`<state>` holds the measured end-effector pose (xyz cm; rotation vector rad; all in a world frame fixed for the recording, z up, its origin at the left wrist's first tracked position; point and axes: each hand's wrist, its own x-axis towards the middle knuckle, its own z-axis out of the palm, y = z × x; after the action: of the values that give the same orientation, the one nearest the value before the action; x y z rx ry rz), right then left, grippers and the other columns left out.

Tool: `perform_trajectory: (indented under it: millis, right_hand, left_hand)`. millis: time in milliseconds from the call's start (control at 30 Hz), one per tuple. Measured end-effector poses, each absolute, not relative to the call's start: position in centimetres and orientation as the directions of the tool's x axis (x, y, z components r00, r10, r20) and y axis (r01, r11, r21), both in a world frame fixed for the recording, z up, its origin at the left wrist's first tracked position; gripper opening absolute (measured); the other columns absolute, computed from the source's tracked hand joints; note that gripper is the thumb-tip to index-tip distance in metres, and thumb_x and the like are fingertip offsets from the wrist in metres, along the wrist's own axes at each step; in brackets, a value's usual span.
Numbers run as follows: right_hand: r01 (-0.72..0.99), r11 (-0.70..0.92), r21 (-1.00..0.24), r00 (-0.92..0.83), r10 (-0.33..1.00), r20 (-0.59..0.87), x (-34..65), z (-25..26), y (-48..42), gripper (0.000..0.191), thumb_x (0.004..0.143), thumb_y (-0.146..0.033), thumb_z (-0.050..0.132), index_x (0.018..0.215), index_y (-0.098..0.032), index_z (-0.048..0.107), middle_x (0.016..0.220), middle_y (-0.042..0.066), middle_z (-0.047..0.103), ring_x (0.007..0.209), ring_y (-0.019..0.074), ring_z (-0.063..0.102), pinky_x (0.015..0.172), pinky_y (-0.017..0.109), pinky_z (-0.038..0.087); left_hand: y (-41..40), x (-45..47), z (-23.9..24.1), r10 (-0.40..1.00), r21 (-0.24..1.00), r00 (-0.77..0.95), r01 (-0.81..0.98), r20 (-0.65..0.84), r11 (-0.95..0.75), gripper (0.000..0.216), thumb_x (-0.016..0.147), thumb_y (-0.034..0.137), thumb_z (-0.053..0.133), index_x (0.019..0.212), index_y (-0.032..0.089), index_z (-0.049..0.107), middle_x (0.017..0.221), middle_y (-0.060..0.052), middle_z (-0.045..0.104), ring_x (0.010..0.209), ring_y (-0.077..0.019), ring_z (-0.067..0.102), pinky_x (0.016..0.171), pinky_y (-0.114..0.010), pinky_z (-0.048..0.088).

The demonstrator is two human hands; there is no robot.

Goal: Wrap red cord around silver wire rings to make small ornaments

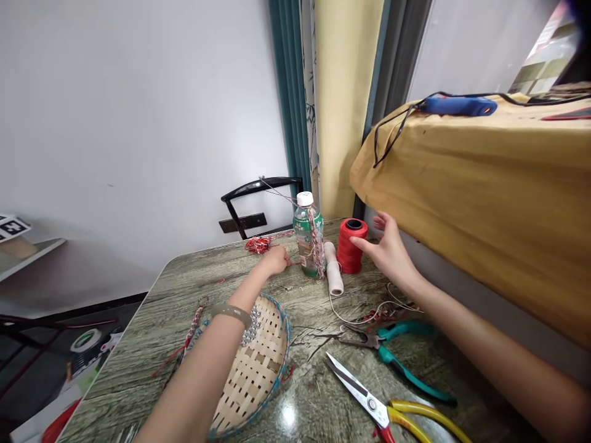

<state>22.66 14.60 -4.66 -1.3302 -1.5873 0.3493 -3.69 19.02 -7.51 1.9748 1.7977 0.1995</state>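
Red thread spool [351, 255] stands on end near the far edge of the worktop [138, 344], toward its right side; its long axis runs upright, with the open core facing up. I judge it stands that way so thread can come off without the spool rolling. My right hand [392, 251] is spread beside it, thumb and fingers apart; the thumb overlaps the spool in my view, and I cannot tell whether it touches, but the pose would suit steadying it. My left hand [276, 261] is closed, fingertips apparently pinching a red strand [293, 263] that stretches toward the bottle [302, 239]. That bottle stands upright between my hands, braided cords [316, 243] hanging down its side, and probably serves as an anchor for them. Just left of the red spool, the white spool [334, 274] lies on its side, its long axis running from the far edge toward me, one end facing me.
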Motion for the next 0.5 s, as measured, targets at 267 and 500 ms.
perform_trajectory:
  millis: [267, 500]
  right_hand:
    - [0.549, 0.301, -0.78, 0.024, 0.927, 0.375, 21.0, -6.4, 17.0, 0.031, 0.089, -0.03, 0.054, 0.117, -0.015, 0.053, 0.114, 0.008, 0.058, 0.095, 0.0197, 0.06, 0.079, 0.04, 0.051]
    - [0.569, 0.33, -0.753, 0.106, 0.879, 0.466, 23.1, -4.6, 15.5, 0.039, 0.083, -0.035, 0.061, 0.115, -0.015, 0.052, 0.108, 0.007, 0.061, 0.093, 0.0206, 0.06, 0.082, 0.041, 0.049]
  left_hand:
    - [16.8, -4.9, -7.2, 0.982, 0.536, 0.141, 0.843, -0.127, -0.052, 0.03, 0.087, 0.03, 0.054, 0.115, 0.018, 0.055, 0.118, -0.009, 0.058, 0.097, -0.0224, 0.06, 0.08, -0.042, 0.051]
    - [16.2, -3.9, -6.0, 0.968, 0.708, -0.075, 0.695, 0.241, -0.123, 0.033, 0.087, 0.029, 0.055, 0.117, 0.016, 0.054, 0.118, -0.01, 0.057, 0.097, -0.0225, 0.06, 0.079, -0.043, 0.051]
